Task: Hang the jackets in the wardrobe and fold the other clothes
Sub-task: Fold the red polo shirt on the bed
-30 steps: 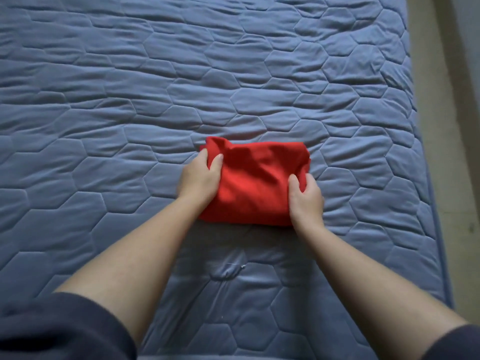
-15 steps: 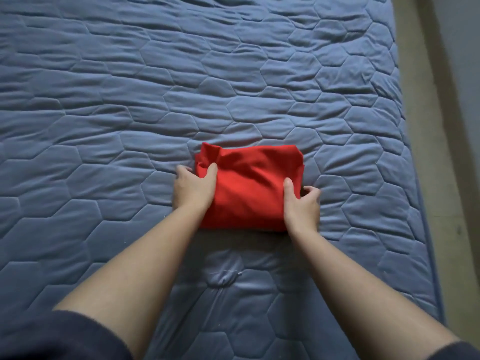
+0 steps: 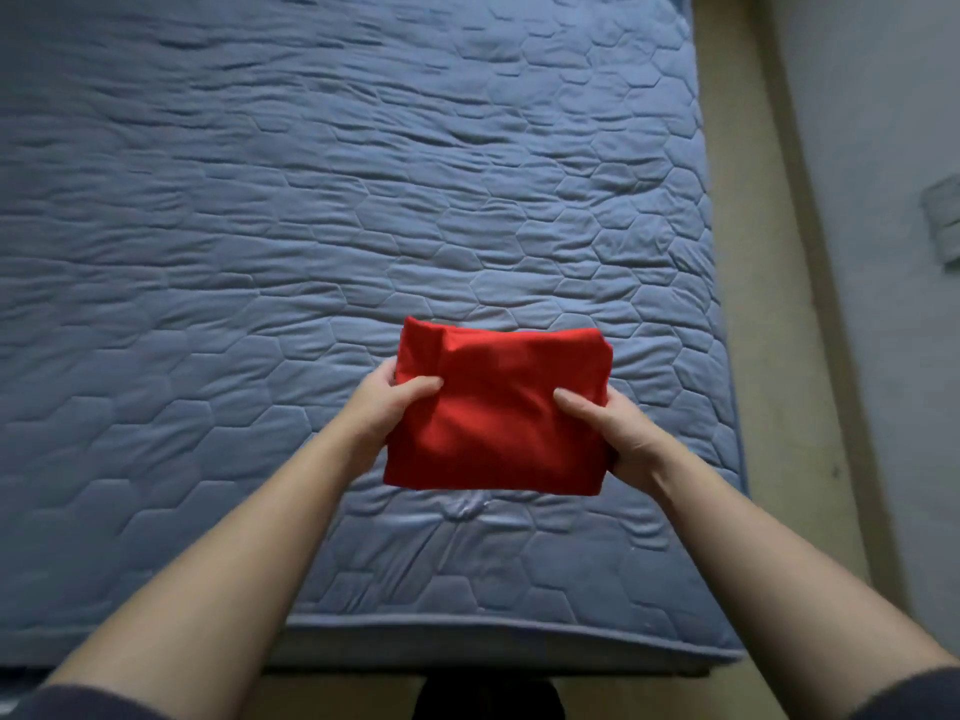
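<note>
The red garment (image 3: 498,413), folded into a compact rectangle, was held flat over the near right part of the bed (image 3: 260,252). Whether it touched the quilt could not be told, but it seemed to hang a little above it. It was pinched at both short sides. The left hand (image 3: 384,407) gripped the left edge and the right hand (image 3: 613,433) the right edge, with each thumb laid on top and the other fingers hidden underneath. Such a two-sided hold was probably chosen so that the layers would not slide open during carrying. The folding of this piece was judged finished. A strip of floor (image 3: 753,252) was seen beside the bed.
</note>
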A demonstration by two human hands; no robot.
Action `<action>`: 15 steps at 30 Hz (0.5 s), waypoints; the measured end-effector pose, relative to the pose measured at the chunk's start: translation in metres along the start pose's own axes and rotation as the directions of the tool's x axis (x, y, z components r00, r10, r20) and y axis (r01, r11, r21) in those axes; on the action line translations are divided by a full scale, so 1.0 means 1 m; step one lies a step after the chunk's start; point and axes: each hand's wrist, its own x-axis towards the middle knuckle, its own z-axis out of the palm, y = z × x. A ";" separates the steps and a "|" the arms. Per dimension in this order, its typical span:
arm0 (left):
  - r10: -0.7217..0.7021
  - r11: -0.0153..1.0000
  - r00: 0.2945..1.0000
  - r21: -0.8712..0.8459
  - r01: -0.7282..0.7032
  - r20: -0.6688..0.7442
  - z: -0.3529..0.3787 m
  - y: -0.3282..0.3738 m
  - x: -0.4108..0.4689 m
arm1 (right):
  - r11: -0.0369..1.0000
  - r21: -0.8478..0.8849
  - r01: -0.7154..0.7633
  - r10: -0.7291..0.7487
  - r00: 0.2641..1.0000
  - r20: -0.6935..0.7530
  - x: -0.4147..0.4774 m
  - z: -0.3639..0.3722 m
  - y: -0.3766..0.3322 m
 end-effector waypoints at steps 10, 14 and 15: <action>0.099 0.952 0.928 -0.235 -0.193 -0.360 -0.008 0.146 -0.253 | 0.963 -0.102 0.251 -0.266 0.948 -0.175 -0.207 0.097 -0.131; 0.101 0.933 0.919 -0.284 -0.221 -0.382 -0.015 0.164 -0.350 | 0.961 -0.101 0.259 -0.259 0.966 0.015 -0.267 0.127 -0.157; 0.095 0.938 0.906 -0.267 -0.220 -0.413 -0.015 0.161 -0.374 | 0.964 -0.105 0.243 -0.238 0.969 0.062 -0.280 0.133 -0.160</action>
